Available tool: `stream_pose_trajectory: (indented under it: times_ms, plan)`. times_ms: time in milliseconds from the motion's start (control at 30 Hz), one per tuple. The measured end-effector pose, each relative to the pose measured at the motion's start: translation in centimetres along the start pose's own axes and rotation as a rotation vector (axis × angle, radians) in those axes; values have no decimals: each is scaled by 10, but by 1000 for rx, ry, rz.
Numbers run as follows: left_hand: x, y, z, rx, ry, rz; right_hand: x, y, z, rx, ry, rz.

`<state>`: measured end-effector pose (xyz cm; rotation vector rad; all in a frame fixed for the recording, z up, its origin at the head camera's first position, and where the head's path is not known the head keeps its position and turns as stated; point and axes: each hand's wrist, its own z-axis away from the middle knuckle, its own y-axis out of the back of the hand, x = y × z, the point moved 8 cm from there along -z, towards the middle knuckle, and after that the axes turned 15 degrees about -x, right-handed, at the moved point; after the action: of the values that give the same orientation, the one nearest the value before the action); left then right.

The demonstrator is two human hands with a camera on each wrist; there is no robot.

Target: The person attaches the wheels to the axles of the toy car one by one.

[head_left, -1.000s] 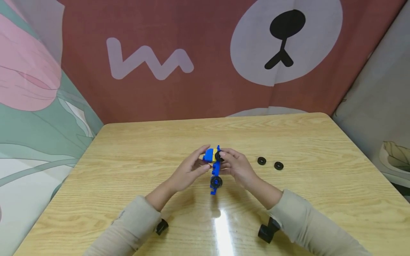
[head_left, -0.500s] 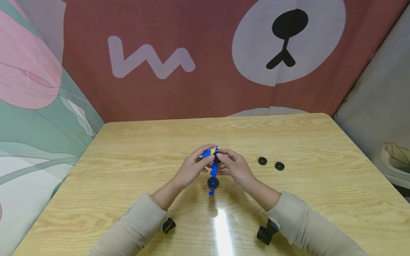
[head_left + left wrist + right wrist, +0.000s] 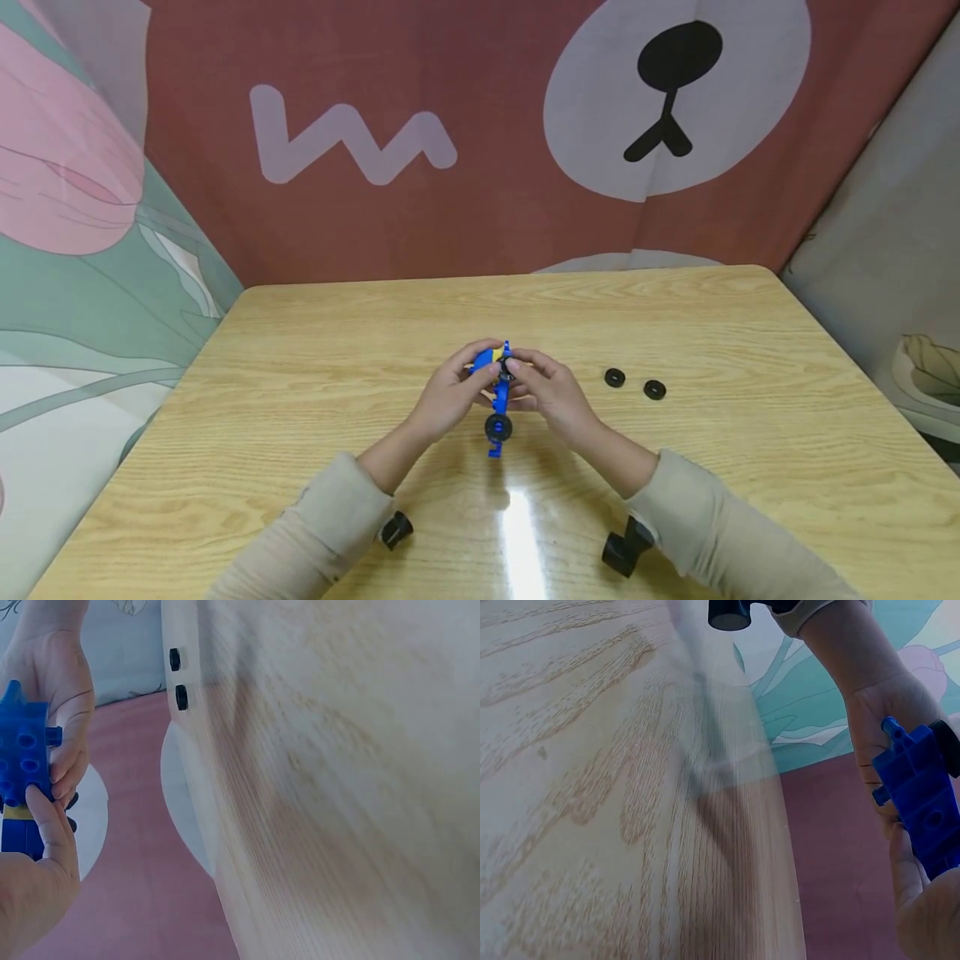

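A blue toy vehicle (image 3: 501,402) with a yellow part is held up between both hands above the table. One black tyre (image 3: 498,427) sits on its near end; another at the far end is partly hidden under the thumbs. My left hand (image 3: 447,400) grips the blue and yellow end from the left, thumb on the far tyre. From the right my right hand (image 3: 557,400) pinches that same tyre and end. Studs on the blue body (image 3: 24,742) show in the left wrist view. The right wrist view shows the flat side of the blue body (image 3: 922,799).
Two loose black tyres (image 3: 615,377) (image 3: 655,390) lie on the wooden table (image 3: 337,333) right of the hands. Black devices are at both wrists, one by the left sleeve (image 3: 396,530), one by the right (image 3: 625,550). A red patterned cloth (image 3: 480,225) hangs behind the table.
Over the last second the left hand moved right, its thumb coming onto the far tyre, and the vehicle shifted slightly left. Since half a second ago the hands have hardly moved.
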<state>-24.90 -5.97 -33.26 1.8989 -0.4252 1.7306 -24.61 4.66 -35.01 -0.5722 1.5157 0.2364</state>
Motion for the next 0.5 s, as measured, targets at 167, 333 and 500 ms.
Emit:
stream_pose_trajectory:
  times_ms: [167,333,500]
  plan:
    - [11,-2,5,21,8,-11,1,-1,0,-9,-9,3]
    - [22,-4,10,52,6,-33,2,-2,0,-23,-15,-4]
    - [21,-5,10,58,26,-24,6,0,-1,-40,33,0]
